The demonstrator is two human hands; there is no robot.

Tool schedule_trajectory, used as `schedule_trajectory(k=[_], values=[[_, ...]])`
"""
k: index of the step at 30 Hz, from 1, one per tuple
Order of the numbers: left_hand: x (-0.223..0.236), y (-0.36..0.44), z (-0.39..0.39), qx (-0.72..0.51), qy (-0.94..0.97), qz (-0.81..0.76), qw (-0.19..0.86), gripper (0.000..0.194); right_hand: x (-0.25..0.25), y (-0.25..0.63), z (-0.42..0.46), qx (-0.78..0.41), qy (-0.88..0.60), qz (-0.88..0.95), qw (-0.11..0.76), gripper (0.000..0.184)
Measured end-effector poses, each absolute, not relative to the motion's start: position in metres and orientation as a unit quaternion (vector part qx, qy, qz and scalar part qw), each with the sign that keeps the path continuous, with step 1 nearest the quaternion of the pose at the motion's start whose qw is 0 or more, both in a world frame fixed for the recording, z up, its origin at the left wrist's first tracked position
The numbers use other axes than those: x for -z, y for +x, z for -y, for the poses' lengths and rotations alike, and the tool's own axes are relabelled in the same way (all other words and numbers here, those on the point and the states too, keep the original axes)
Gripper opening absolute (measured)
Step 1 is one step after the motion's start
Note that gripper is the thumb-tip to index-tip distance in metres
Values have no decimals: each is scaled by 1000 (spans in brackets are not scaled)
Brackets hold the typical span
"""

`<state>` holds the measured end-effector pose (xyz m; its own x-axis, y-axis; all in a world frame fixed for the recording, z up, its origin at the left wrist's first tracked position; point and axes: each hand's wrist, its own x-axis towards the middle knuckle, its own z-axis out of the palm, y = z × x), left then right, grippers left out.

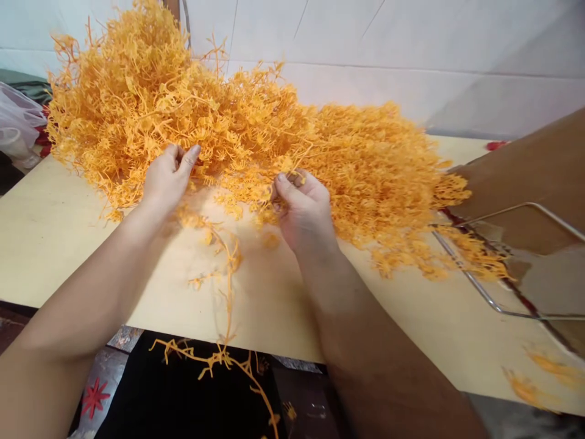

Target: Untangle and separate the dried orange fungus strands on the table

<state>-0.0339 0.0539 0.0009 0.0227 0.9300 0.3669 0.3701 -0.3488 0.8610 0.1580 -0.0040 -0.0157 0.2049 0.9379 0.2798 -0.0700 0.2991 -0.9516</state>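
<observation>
A large heap of orange plastic sprigs (137, 103), thin-stemmed and frilly, spreads over the pale tabletop. My left hand (167, 177) is at the heap's near edge, thumb and fingers closed on orange sprigs, its fingertips partly hidden among them. To the right, my right hand (307, 210) pinches an orange sprig between thumb and curled fingers in front of the denser part of the heap. Between my forearms a long loose orange stem (229, 286) trails over the table's front edge and down across dark cloth.
A brown cardboard box (525, 164) stands at the right, with a bent metal wire frame (484, 296) beside it. The tiled wall (388, 55) rises behind the heap. At far left are a clear plastic bag (21, 107) and a plastic cup (16, 143). Loose orange pieces (530, 384) lie lower right.
</observation>
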Motion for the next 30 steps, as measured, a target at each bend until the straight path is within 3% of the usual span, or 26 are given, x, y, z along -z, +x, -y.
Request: schedule_trajectory(k=[11,17,30], values=[[-2,8,-14,-293,750,-399,439,44,22,148,8,-422,-396,613,537,36],[5,8,-19,-300,704,-386,515,43,21,145,12,-421,-373,655,504,30],[-5,18,-8,-408,564,-284,660,39,3,148,21,-662,-271,438,545,44]])
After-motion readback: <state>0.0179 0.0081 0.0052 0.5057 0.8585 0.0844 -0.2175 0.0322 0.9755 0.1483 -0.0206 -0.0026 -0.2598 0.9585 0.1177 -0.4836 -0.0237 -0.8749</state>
